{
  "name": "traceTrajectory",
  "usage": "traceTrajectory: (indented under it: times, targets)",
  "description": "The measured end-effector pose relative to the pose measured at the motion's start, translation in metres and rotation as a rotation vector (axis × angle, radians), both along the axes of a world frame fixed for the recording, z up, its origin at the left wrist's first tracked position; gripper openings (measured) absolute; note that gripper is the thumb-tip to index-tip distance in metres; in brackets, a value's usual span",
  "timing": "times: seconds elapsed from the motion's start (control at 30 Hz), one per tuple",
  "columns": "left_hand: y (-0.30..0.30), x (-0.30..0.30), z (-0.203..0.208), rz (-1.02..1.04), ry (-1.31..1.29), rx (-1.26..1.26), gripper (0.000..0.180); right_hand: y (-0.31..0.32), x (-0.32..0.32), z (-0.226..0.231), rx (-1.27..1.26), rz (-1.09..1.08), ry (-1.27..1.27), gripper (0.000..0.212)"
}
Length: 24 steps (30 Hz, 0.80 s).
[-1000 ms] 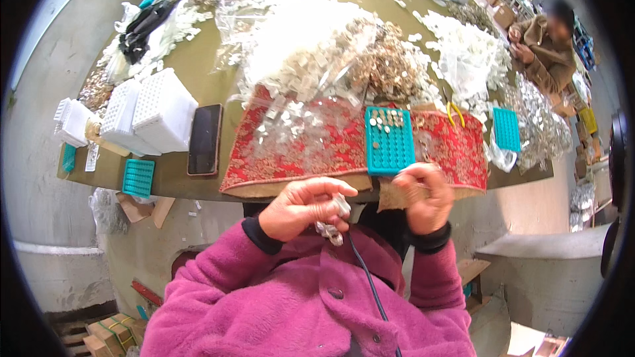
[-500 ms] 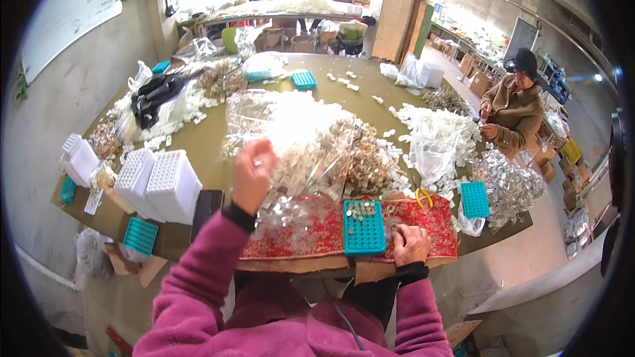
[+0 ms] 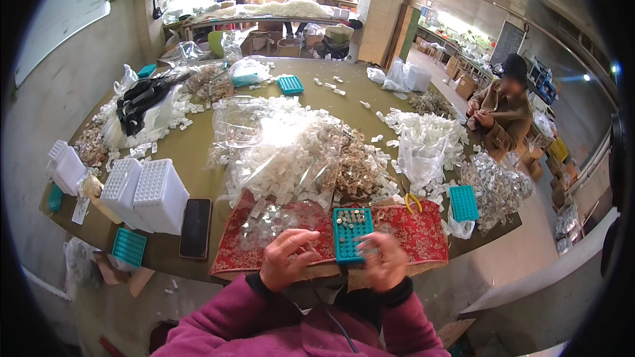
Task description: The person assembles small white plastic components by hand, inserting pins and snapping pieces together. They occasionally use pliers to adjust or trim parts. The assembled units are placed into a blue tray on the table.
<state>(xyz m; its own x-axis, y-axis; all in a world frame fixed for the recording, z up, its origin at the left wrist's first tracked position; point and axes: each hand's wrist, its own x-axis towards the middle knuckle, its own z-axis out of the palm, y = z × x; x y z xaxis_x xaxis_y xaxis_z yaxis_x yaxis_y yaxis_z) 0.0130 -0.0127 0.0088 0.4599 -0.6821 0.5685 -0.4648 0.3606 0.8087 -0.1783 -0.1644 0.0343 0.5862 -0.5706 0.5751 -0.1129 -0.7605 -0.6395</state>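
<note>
A teal tray with rows of round holes lies on a red patterned cloth at the table's near edge. Small round pieces sit in its far rows. Left of the tray is my left hand, fingers bent and drawn together; whatever they hold is too small to make out. My right hand hovers by the tray's near right corner. Its curled fingers are smeared by motion, hiding any small thing between them. Clear plastic pieces are scattered on the cloth beyond my left hand.
A large heap of small white packets spreads beyond the cloth. Yellow-handled pliers lie right of the tray. White perforated blocks and a dark phone are at the left. A co-worker sits at the right.
My left hand has come back from over the heap to the near edge, left of the tray. My right hand has lifted off the cloth and moved left toward the tray. The view has shifted slightly.
</note>
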Motion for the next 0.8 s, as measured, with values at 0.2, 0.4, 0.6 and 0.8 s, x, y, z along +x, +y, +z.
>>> traceTrajectory:
  times: [0.2, 0.4, 0.6, 0.8]
  targets:
    - [0.021, -0.004, 0.006, -0.167, -0.054, -0.051, 0.027, 0.046, 0.021, 0.004, 0.549, 0.425, 0.156, 0.019]
    - [0.037, -0.005, -0.009, -0.036, 0.081, 0.054, 0.017, 0.056, 0.028, -0.006, 0.873, 0.535, -0.049, 0.030]
    - [0.043, -0.007, -0.013, -0.141, 0.324, 0.128, 0.013, 0.058, 0.031, -0.008, 0.385, 0.388, 0.027, 0.024]
    - [0.050, -0.004, -0.018, -0.493, 0.765, 0.173, 0.018, 0.055, 0.029, -0.005, 0.242, 0.366, 0.047, 0.016]
